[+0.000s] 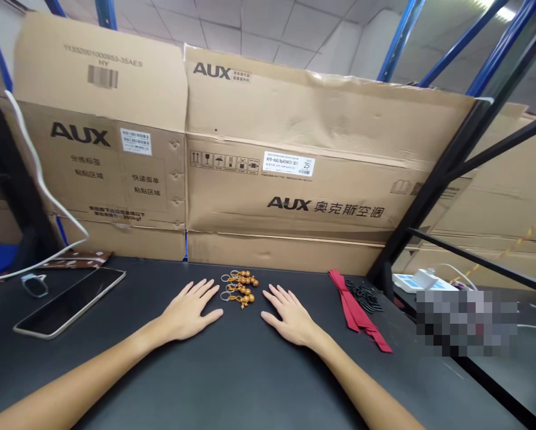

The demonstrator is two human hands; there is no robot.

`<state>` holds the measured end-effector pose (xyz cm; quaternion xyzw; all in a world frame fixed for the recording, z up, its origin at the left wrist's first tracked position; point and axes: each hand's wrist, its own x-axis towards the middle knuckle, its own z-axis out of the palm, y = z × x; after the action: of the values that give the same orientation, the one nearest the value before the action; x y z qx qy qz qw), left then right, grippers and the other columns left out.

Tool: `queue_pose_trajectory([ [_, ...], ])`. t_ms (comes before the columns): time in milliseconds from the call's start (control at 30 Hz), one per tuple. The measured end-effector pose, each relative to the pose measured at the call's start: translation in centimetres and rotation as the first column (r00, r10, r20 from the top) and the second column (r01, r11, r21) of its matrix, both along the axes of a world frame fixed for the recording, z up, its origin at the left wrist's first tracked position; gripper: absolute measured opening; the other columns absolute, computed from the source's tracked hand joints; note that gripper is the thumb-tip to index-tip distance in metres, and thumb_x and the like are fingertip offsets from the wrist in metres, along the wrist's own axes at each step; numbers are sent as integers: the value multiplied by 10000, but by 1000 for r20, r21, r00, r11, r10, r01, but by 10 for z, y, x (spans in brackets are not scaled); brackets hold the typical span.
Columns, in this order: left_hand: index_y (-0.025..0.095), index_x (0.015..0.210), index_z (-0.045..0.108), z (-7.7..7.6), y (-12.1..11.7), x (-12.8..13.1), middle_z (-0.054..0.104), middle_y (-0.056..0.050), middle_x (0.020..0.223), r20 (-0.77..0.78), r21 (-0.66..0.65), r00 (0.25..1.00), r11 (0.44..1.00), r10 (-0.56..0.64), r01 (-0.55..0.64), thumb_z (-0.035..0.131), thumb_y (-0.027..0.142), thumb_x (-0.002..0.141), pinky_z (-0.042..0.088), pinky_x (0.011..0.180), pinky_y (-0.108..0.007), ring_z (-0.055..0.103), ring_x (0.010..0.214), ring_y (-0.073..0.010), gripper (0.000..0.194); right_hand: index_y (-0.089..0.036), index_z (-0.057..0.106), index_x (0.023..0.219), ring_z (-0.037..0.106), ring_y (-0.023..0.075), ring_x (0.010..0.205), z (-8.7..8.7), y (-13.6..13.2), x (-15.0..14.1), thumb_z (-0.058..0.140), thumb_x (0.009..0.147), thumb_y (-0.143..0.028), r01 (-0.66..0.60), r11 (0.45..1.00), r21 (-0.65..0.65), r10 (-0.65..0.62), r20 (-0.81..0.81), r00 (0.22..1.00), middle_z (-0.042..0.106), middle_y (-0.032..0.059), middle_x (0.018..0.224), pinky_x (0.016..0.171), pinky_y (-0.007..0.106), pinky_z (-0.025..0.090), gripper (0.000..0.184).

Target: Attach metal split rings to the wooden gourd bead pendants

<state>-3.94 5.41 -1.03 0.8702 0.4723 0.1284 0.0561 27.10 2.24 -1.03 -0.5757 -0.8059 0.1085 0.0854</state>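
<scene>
On the black tabletop [241, 376], your left hand [187, 313] and right hand [292, 319] rest palm down, fingers loosely spread and thumbs angled inward. Between your two sets of fingertips, touching neither, sits a cluster of orange-brown beaded keyrings [245, 280]; a red ribbon [351, 307] lies off to your right, a phone [70, 303] to your left.

The keychains [245, 291] have glossy, wood-like beads [251, 297] and shiny metal rings [221, 296]. The tabletop [232, 382] looks smooth and matt, the red strips [354, 307] like cloth.
</scene>
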Motion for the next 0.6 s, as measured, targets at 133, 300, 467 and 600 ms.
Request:
queue_pose_trajectory([
  [133, 284, 1472, 407, 1, -4, 1, 346, -55, 1550, 5, 6, 999, 999, -44, 44, 342, 651, 948, 185, 1189, -476, 275, 1446, -285, 643, -246, 292, 1516, 81, 251, 1494, -1, -2, -1, 307, 939, -675, -10, 1000, 3, 10, -2, 1000, 150, 52, 1613, 1207, 461, 63, 719],
  [300, 327, 1456, 425, 4, -9, 3, 330, -39, 1557, -22, -2, 996, 996, -91, 91, 337, 620, 970, 190, 1184, -512, 259, 1449, -302, 575, -228, 312, 1509, 101, 271, 1491, 0, -9, -6, 341, 936, -665, -39, 999, 18, 39, -17, 999, 172, 77, 1610, 1205, 477, 85, 722],
  [467, 339, 1507, 306, 11, -24, 7, 294, 7, 1568, -24, -65, 963, 962, -268, 266, 325, 564, 1000, 146, 1204, -488, 217, 1465, -273, 555, -223, 475, 1393, 437, 275, 1315, 2, -20, -20, 529, 920, -449, -36, 976, 214, 70, -154, 986, 493, 110, 1421, 1095, 442, 355, 527],
  [600, 342, 1512, 285, 26, -42, 13, 287, 6, 1567, 27, -135, 915, 905, -403, 403, 383, 539, 994, 124, 1210, -481, 211, 1466, -268, 563, -251, 524, 1322, 513, 256, 1173, 4, -29, -33, 586, 889, -343, -126, 941, 313, 197, -205, 959, 546, 100, 1297, 998, 417, 442, 447],
])
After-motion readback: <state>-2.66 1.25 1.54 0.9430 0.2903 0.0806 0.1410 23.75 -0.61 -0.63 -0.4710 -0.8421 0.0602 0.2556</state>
